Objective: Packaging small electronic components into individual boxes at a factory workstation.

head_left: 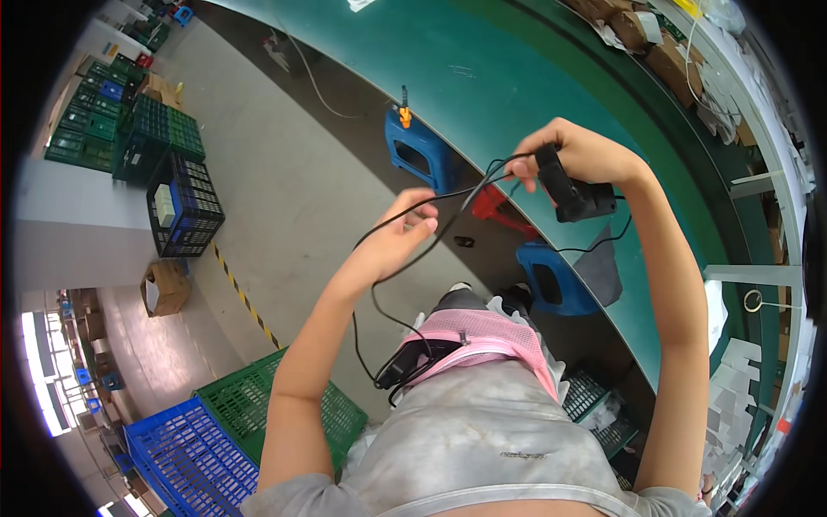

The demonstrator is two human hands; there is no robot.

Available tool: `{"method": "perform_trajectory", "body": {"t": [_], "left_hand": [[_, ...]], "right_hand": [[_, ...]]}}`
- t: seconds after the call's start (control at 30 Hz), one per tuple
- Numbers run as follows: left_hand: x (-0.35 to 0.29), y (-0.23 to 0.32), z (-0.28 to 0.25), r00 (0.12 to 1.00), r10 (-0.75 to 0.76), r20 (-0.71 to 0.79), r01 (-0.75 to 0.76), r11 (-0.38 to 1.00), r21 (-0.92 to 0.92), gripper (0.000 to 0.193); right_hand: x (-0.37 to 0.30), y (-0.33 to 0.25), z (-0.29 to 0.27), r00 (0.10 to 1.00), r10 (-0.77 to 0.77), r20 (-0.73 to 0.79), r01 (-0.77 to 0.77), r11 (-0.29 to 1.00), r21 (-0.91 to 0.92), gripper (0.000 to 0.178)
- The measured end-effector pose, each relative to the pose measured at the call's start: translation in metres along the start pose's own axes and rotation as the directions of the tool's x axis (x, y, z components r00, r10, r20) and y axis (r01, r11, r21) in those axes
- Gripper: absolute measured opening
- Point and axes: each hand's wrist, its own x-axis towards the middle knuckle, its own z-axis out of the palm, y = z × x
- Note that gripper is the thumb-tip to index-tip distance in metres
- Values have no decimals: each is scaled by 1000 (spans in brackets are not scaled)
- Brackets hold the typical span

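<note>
Over the aisle beside the table, my left hand (398,231) has half-curled fingers, with a black cable (457,191) running through the crook of the thumb. Fingertips of my right hand (551,155) pinch the same cable near the table edge. Against the right palm sits a black box with a strap (586,200); whether it is gripped or strapped on I cannot tell. A thin lead curves down from it. Strands of cable hang in a loop to a black device (401,364) in the pink mesh pouch (482,332) at my waist.
A green table (482,77) runs along the right. Blue stools (418,151) and a red object (504,211) stand by its edge. Green (250,396) and blue crates (185,448) are at lower left. Dark crates (185,207) and a cardboard box (165,289) stand farther left.
</note>
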Motion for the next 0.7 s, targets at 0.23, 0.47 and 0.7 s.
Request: {"method": "perform_trajectory", "body": {"t": [0.23, 0.47, 0.7], "left_hand": [[52, 11, -19, 868, 494, -54, -433, 698, -571, 46], [118, -17, -142, 494, -110, -863, -746, 455, -486, 27], [2, 79, -219, 12, 361, -932, -997, 75, 16, 3]], "right_hand": [[6, 4, 30, 999, -11, -33, 8, 996, -94, 27], [-79, 4, 7, 970, 242, 2, -242, 968, -71, 20], [-235, 10, 19, 799, 480, -362, -311, 845, 435, 20]]}}
